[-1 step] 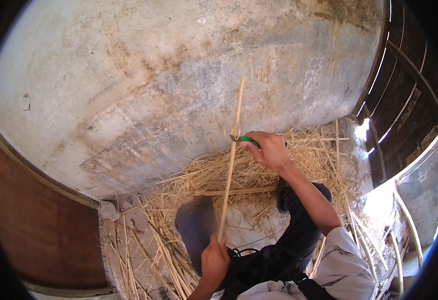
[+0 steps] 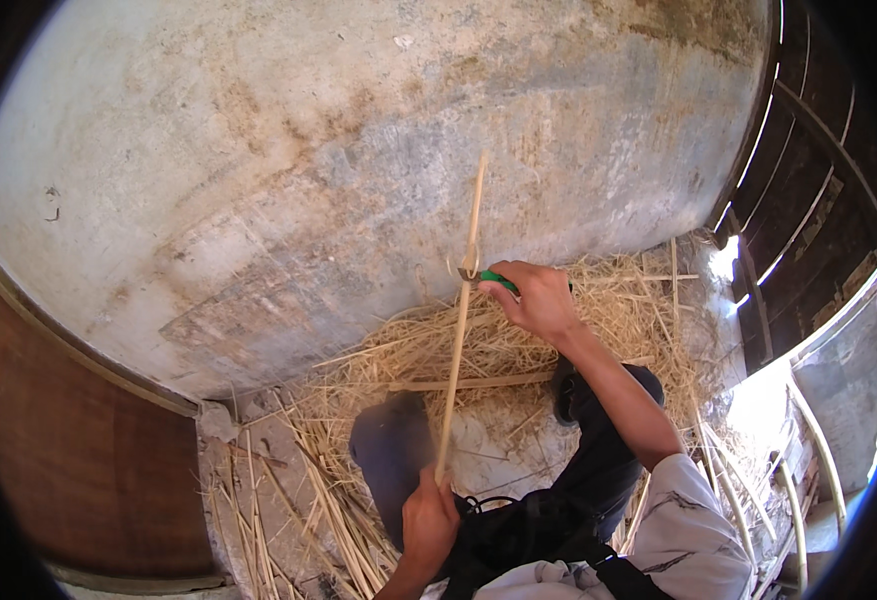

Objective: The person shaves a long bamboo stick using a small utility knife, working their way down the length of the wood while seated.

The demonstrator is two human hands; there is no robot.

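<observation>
In my left hand (image 2: 429,523), low in the view, the fingers are closed round the near end of a long pale stick (image 2: 453,385). The stick slants up and away from me toward the wall. My right hand (image 2: 538,298) is closed round a green-handled blade tool (image 2: 496,281). Its brownish metal head lies across the stick above the middle, with thin curled shavings beside it. The exact kind of blade is too small to make out. My fingers cover most of the handle.
Ahead stands a stained plaster wall (image 2: 358,180). A heap of straw-like shavings (image 2: 598,330) lies at its foot, around my legs. Pale sticks (image 2: 308,500) lie at the lower left, beside a brown panel (image 2: 78,430). More poles (image 2: 815,460) lean at the right, below dark boards (image 2: 808,170).
The stick's far part and the tool's head have shifted very slightly left. Both hands keep their grip and have hardly moved.
</observation>
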